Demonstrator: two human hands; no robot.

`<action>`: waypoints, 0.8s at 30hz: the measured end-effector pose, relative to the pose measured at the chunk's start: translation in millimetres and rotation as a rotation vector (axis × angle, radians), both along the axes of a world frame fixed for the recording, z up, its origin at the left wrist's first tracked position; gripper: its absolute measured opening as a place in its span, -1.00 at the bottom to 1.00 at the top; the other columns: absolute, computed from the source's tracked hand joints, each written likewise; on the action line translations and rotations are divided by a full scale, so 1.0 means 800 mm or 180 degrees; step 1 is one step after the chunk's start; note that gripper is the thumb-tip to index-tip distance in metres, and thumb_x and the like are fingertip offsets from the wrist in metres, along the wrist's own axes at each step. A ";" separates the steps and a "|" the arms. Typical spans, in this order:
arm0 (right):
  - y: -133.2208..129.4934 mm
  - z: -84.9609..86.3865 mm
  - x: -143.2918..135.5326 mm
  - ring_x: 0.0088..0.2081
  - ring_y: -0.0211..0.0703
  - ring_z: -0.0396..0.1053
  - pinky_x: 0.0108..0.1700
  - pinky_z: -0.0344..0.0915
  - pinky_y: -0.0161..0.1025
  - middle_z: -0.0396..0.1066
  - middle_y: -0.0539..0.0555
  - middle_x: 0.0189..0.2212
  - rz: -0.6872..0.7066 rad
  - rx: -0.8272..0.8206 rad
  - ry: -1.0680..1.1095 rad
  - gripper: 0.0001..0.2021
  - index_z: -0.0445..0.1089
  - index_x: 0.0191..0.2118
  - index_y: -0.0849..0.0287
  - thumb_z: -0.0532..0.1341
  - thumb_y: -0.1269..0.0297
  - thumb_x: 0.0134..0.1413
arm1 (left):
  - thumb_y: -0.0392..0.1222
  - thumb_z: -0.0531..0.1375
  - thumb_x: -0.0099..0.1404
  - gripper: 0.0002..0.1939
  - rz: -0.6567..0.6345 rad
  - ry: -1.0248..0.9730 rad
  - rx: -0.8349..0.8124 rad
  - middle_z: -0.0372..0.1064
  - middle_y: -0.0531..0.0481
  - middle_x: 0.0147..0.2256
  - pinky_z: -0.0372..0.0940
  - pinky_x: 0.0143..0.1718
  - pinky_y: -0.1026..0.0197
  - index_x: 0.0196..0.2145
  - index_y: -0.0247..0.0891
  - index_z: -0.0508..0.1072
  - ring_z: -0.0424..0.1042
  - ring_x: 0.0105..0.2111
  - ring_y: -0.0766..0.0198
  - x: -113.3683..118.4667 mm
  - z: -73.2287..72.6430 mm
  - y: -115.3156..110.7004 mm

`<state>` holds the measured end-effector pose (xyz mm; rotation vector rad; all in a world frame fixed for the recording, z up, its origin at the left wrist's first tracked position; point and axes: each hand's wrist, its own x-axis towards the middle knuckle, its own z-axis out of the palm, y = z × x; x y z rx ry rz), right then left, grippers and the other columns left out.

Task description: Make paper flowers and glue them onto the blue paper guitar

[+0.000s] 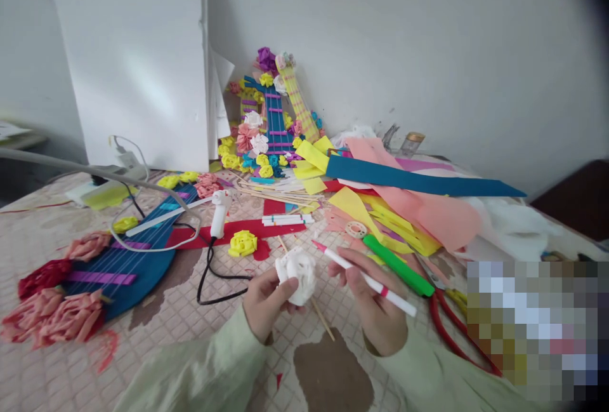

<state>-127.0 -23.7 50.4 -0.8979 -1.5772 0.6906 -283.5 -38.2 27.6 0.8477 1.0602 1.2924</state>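
My left hand (269, 301) pinches a white crepe-paper flower (299, 275) low over the table, near its front. A thin wooden stick (324, 322) slants behind the flower, its lower end pointing toward me; whether it is fixed to the bloom I cannot tell. In my right hand (378, 310) is a white felt-tip marker (364, 279) with a pink band. Its bare pink tip points left at the flower, a small gap apart from it. A yellow paper flower (243, 244) lies just beyond my left hand.
A white glue gun (219, 214) with a black cord stands left of centre. At left lies a blue paper guitar (152, 266) with flowers. Red-handled scissors (451, 329), a green roll (397, 266) and paper strips (423, 177) fill the right. Decorated guitars (278, 113) lean on the wall.
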 end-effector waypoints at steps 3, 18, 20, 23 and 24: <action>0.002 -0.006 -0.005 -0.44 -0.23 0.33 -0.46 0.29 -0.28 0.37 0.08 -0.41 0.0094 -0.0271 0.0098 -0.80 0.28 -0.22 0.17 -0.02 0.31 0.08 | -0.04 0.15 -0.06 -0.67 -0.0208 -0.0546 0.0030 0.31 -0.04 -0.68 0.14 -0.80 0.33 -0.51 -0.44 0.40 0.28 -0.73 0.30 -0.004 -0.002 0.000; 0.003 -0.006 -0.015 -0.52 -0.35 0.28 -0.54 0.29 -0.40 0.21 -0.02 -0.46 0.0849 -0.1046 0.0583 -0.79 0.09 -0.43 0.16 0.20 0.32 -0.14 | -0.19 0.30 -0.16 -0.59 -0.0114 -0.0419 0.0126 0.34 0.03 -0.55 0.21 -0.69 0.38 -0.32 -0.35 0.30 0.32 -0.62 0.36 0.000 0.005 0.004; 0.002 -0.004 -0.016 -0.41 -0.27 0.30 -0.45 0.32 -0.34 0.24 0.04 -0.37 0.0651 -0.0884 0.0460 -0.82 0.14 -0.32 0.15 0.16 0.30 -0.09 | -0.18 0.28 -0.11 -0.65 -0.0077 -0.0171 0.0331 0.33 0.04 -0.57 0.18 -0.70 0.40 -0.35 -0.37 0.31 0.28 -0.66 0.41 -0.002 0.006 0.005; 0.003 -0.002 -0.013 -0.34 -0.21 0.29 -0.37 0.31 -0.23 0.26 0.10 -0.29 0.0346 -0.0563 0.0609 -0.80 0.14 -0.17 0.14 0.01 0.26 0.05 | -0.20 0.25 -0.07 -0.68 0.0024 0.0163 0.0591 0.36 0.02 -0.50 0.22 -0.62 0.37 -0.32 -0.35 0.33 0.29 -0.61 0.40 -0.004 0.008 0.003; 0.005 -0.003 -0.011 -0.37 -0.21 0.29 -0.40 0.30 -0.23 0.27 0.10 -0.32 0.0292 -0.0453 0.0698 -0.78 0.15 -0.14 0.15 -0.03 0.25 0.08 | -0.21 0.25 -0.07 -0.68 0.0050 0.0234 0.0666 0.38 0.00 -0.45 0.25 -0.58 0.36 -0.31 -0.34 0.34 0.32 -0.55 0.37 -0.004 0.008 0.002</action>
